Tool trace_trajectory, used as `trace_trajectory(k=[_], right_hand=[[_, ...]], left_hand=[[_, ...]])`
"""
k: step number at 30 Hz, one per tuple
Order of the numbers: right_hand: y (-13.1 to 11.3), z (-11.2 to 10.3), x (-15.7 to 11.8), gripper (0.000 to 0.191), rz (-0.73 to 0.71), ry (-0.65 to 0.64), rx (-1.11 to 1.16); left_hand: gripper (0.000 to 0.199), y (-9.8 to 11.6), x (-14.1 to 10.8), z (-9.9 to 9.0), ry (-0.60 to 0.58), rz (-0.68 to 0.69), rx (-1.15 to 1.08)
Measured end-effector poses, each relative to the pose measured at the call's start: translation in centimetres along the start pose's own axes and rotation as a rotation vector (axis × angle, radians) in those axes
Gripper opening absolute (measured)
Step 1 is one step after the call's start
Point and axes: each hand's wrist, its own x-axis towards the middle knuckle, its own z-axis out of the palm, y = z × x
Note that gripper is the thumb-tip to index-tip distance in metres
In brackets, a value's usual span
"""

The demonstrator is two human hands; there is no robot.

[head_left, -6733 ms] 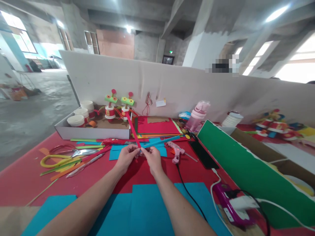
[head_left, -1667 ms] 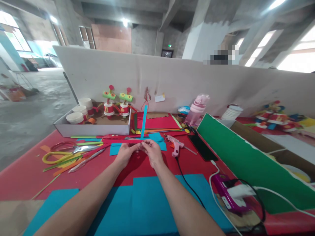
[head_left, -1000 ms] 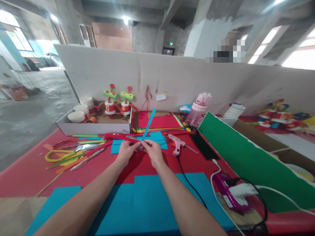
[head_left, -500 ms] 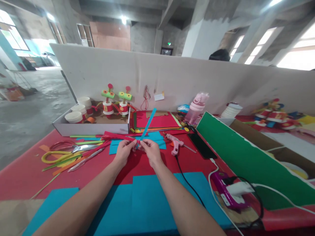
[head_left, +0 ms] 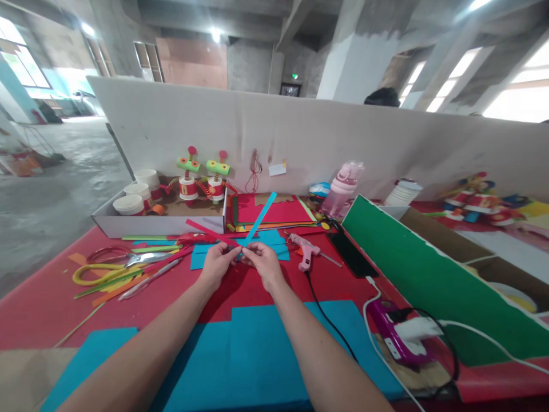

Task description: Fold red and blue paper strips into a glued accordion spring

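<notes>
My left hand (head_left: pixel 220 264) pinches a red paper strip (head_left: pixel 206 229), whose free end points up and left. A blue paper strip (head_left: pixel 262 216) slants up and right from the fingers of my right hand (head_left: pixel 265 262), which is closed on it. The two strips meet between my fingertips; how they are joined there is hidden by the fingers. Blue paper pieces (head_left: pixel 281 249) lie on the table just behind my hands. To the right rests a pink glue gun (head_left: pixel 305 249) with a black cord.
Scissors (head_left: pixel 143 258), paper strips and a pen (head_left: pixel 150 279) lie at left. Behind stands a white box (head_left: pixel 163 227) with paper cups and two cup figures. A phone (head_left: pixel 352 253), a purple power strip (head_left: pixel 398 337) and a green-sided box (head_left: pixel 429 274) are at right. Blue sheets (head_left: pixel 266 355) lie in front.
The red strip's free end has risen and now stands up to the left instead of lying low. The blue strip has tilted slightly right. Both hands stay almost in place.
</notes>
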Motion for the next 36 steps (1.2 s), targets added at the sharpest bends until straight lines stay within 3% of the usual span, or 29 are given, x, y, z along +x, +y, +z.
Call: trace_trajectory(k=[6,10,17,24,36], right_hand=[[-0.42,-0.33,0.04,0.026,-0.037,-0.01,-0.141],[-0.09,-0.01,0.02,0.026,-0.046,0.026,-0.097],[-0.17,0.15,-0.1,0.025,-0.034,0.039,-0.074],[-0.26,-0.09,0.03,0.029,0.037,-0.022,0.167],[0.38,-0.21,0.11,0.037,0.069,-0.038,0.147]], left_hand=[[0.034,0.28,-0.01,0.05,-0.016,0.032,0.028],[0.029,0.36,-0.07,0.22,-0.071,0.051,-0.052],[0.028,0.52,-0.17,0.21,-0.065,0.03,-0.093],[0.025,0.81,-0.2,0.13,-0.112,-0.01,-0.187],[0.027,0.88,-0.27,0.24,-0.108,-0.017,-0.157]])
